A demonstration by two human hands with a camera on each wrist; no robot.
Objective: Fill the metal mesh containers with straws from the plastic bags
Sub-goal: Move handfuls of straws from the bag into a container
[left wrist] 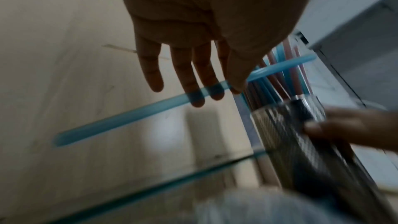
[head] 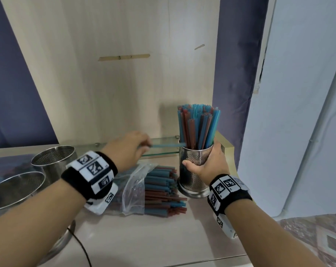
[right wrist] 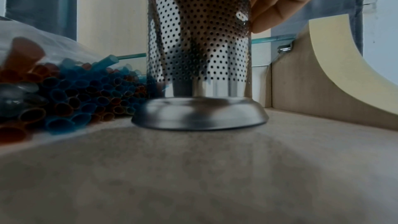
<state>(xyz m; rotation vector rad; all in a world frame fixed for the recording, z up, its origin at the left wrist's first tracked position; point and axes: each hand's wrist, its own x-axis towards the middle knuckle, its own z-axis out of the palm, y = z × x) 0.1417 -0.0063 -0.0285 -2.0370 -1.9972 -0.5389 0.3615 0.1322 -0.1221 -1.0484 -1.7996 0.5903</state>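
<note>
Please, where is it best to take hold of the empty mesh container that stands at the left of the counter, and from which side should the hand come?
Probably the upper wall of the empty mesh container, just under its rim, with the left hand coming from the front. It stands upright, a plain cylinder with an open top. A steel bowl crowds its lower left side, and the plastic bag of straws lies to its right.

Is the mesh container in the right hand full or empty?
Nearly full: blue and red straws pack the mesh container and stand above its rim.
</note>
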